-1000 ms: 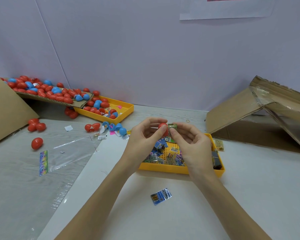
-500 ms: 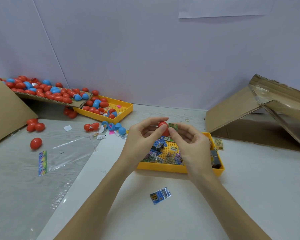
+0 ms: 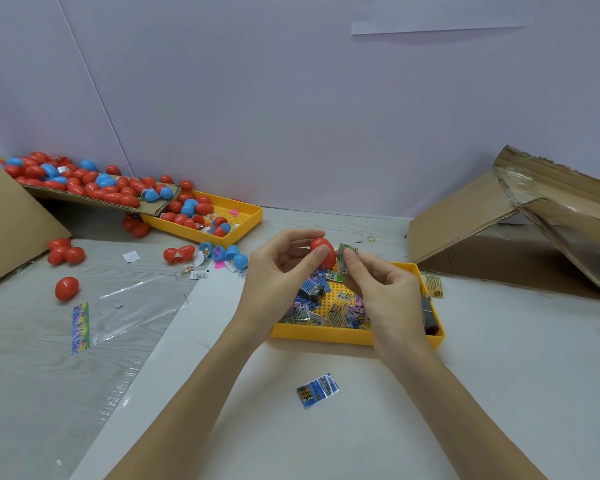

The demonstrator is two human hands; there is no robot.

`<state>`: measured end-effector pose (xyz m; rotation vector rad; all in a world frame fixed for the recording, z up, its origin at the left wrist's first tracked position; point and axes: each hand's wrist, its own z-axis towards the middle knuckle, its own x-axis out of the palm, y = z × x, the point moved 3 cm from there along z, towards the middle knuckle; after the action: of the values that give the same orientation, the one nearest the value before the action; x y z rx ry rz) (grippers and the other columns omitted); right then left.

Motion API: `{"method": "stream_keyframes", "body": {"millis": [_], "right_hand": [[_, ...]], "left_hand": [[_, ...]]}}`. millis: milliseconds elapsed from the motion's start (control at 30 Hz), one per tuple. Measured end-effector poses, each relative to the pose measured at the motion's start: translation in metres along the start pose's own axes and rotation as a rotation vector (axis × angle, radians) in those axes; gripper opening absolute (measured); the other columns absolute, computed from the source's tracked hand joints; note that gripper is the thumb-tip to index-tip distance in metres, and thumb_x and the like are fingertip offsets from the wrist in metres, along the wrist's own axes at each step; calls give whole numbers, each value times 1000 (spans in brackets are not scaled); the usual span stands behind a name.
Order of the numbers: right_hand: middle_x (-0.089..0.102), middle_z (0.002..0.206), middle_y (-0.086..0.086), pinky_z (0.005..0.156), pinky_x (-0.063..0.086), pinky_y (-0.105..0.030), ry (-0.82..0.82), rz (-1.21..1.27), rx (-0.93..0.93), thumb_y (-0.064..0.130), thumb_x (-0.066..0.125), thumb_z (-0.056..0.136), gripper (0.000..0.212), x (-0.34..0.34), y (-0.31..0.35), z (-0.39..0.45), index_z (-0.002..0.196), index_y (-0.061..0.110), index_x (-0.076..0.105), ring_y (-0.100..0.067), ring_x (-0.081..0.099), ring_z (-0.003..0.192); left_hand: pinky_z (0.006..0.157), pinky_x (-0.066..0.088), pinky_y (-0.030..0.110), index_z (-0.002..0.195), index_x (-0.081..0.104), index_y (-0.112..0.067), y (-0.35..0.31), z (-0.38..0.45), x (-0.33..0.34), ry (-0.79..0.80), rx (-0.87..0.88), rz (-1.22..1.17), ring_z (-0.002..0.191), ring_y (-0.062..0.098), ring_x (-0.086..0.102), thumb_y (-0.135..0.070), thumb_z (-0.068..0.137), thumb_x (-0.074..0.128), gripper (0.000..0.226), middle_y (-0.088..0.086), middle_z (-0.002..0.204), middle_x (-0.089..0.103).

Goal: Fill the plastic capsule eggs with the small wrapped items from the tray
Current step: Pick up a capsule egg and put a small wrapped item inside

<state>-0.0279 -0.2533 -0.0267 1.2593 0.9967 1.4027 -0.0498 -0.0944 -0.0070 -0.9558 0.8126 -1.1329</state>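
Now, all places are given relative to the near yellow tray.
Left hand: the left hand is raised above the tray's far left corner, thumb and fingertips pinching a red capsule egg.
Right hand: the right hand hovers over the tray's right half, fingertips pinching a small green wrapped item just beside the egg; I cannot tell whether item and egg touch.
Tray contents: a heap of small wrapped items in blue, green and yellow lies inside the tray, with a dark block at its right wall.
Loose packets: a blue wrapped packet lies on the white surface in front of the tray; a yellowish packet lies just beyond its right edge.
Far tray: a second yellow tray sits well to the far left, holding red and blue eggs.
Egg pile: many red and blue eggs lie on a cardboard flap behind that second tray.
Stray eggs: a single red egg and a red cluster lie far left of the near tray; open blue halves lie between the two trays.
Plastic bag: a clear bag lies flat to the left.
Cardboard: a collapsed cardboard box rests to the far right.
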Motion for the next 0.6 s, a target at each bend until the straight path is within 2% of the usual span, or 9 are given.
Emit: {"method": "stream_keyframes", "body": {"millis": [267,400,500,600], "right_hand": [[80,88,8,71,58,-17,47,-60,-26,32,69,95,17,5,2,-2,102,20,80,-9,76,87],[80,91,9,69,58,-16,71,-74,-9,34,63,98,22,7,2,-4,103,21,80,-8,75,88],[79,86,8,68,58,-16,62,-76,7,36,61,100,22,7,3,-4,94,26,80,-7,75,87],[80,86,4,76,62,-26,75,-89,42,38,58,101,27,8,2,-4,94,25,80,-12,76,88]], "left_hand": [[89,59,26,118,72,-21,1,1,-1,-2,-6,8,105,12,71,-25,91,74,27,-5,107,76],[90,59,28,117,73,-21,2,1,-1,-10,-20,-6,106,14,71,-25,92,74,26,-4,107,76],[90,59,29,118,72,-22,3,1,-2,-22,-33,1,107,16,70,-27,92,73,26,-3,108,75],[89,59,28,117,73,-23,4,2,-3,-33,-53,-22,107,16,70,-27,93,72,24,-4,108,76]]}}
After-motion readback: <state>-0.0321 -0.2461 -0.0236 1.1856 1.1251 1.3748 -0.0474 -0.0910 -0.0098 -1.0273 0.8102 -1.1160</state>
